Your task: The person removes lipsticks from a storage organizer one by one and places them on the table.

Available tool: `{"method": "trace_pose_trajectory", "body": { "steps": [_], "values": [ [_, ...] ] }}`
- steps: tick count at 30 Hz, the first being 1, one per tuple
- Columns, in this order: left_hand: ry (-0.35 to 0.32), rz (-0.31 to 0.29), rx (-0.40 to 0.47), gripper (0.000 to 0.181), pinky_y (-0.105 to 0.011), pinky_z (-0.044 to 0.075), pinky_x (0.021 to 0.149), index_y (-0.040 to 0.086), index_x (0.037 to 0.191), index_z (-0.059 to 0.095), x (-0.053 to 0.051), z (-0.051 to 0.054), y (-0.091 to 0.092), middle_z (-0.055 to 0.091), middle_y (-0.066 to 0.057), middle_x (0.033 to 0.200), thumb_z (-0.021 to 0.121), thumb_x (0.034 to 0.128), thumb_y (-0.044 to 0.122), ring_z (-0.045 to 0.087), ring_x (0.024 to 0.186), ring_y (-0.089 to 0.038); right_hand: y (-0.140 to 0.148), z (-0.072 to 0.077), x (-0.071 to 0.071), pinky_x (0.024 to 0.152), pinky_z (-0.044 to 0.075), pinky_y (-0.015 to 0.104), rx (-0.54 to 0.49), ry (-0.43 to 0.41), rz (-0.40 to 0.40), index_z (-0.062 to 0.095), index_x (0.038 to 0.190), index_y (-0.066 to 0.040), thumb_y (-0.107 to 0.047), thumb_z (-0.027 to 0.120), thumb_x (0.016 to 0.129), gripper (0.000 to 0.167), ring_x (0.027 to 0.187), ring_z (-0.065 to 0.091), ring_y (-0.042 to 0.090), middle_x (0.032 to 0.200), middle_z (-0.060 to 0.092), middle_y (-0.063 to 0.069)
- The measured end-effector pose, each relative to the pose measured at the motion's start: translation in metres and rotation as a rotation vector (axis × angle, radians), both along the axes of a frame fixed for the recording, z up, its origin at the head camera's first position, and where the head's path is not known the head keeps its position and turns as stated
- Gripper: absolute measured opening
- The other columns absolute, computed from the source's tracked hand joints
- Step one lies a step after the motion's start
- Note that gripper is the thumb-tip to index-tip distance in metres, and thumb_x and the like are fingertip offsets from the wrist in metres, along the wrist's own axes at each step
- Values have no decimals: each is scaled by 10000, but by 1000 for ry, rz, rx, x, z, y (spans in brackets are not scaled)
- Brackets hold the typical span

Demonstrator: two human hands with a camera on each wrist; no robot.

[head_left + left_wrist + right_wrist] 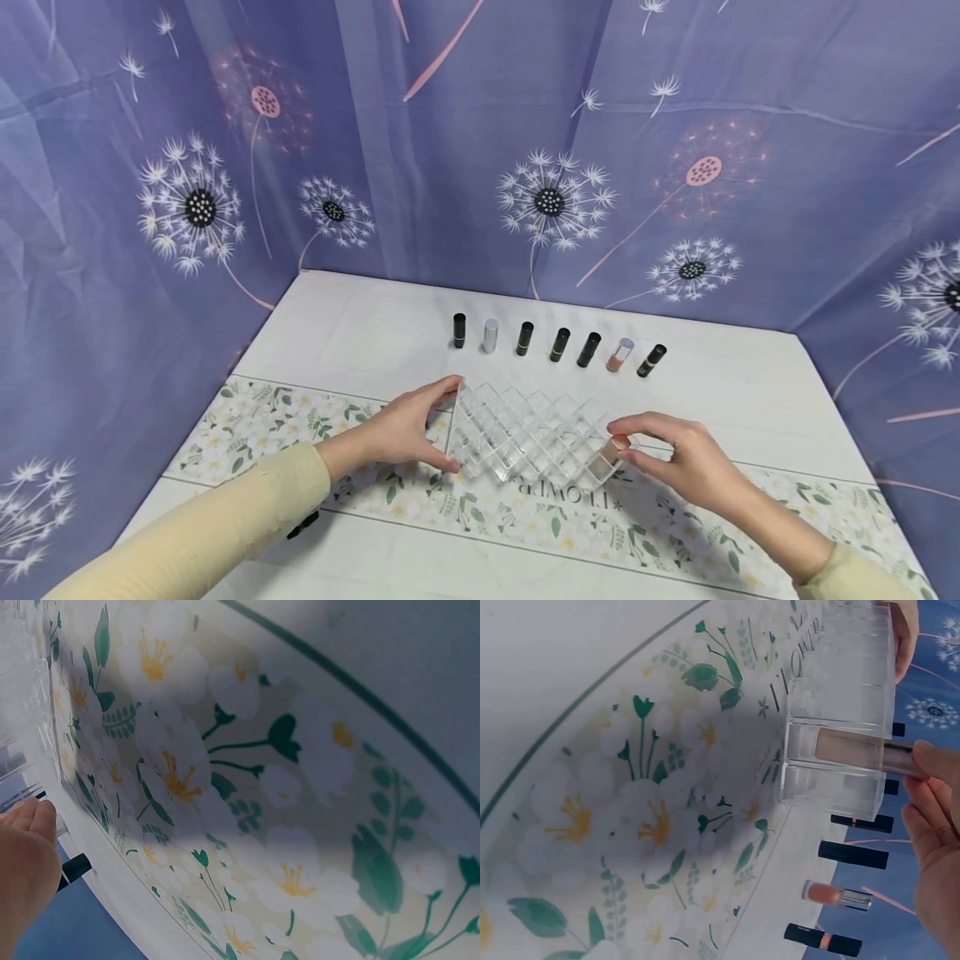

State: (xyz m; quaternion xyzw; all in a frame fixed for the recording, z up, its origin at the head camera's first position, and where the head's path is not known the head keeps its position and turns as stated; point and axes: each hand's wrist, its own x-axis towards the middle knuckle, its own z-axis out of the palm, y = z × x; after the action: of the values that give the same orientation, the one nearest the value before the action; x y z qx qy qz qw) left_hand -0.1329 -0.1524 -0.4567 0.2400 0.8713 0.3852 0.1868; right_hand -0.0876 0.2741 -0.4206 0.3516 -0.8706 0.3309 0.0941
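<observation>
A clear plastic lipstick organizer (525,433) with a diamond grid of compartments stands on the floral band of the table. My left hand (408,425) holds its left end, thumb at the near corner and fingers at the far corner. At the right end, my right hand (690,462) pinches the top of a pinkish-brown lipstick tube (609,452) between thumb and fingers. In the right wrist view the tube (847,748) reaches down inside an end compartment, its top still between the fingertips. The left wrist view catches only part of the left hand (30,851).
Behind the organizer, several lipsticks stand in a row: mostly black ones (560,344), a silver one (491,336) and a clear-and-peach one (620,355). A dark object (303,525) shows partly below the left sleeve. A purple dandelion-print curtain (450,167) encloses the table's back and sides.
</observation>
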Motion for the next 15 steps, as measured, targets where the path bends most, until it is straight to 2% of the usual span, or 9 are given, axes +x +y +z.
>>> {"method": "trace_pose_trajectory", "body": {
  "steps": [4, 15],
  "values": [
    [-3, 4, -8, 1268, -534, 406, 1238, 160, 1713, 252, 0, 1, 0, 400, -80, 1696, 1011, 731, 417, 447, 1521, -334, 1, 6, -1, 988, 509, 84, -22, 6, 14, 762, 1261, -199, 117, 877, 773, 592, 1001, 743, 77, 1117, 789, -11],
    [2, 6, -10, 1280, -530, 387, 1250, 150, 1713, 250, 0, 2, 1, 391, -87, 1702, 1017, 722, 412, 450, 1519, -332, 5, 23, -2, 1002, 511, 94, -51, 0, 7, 761, 1267, -213, 126, 877, 781, 603, 1012, 732, 54, 1119, 784, -31]
  ]
}}
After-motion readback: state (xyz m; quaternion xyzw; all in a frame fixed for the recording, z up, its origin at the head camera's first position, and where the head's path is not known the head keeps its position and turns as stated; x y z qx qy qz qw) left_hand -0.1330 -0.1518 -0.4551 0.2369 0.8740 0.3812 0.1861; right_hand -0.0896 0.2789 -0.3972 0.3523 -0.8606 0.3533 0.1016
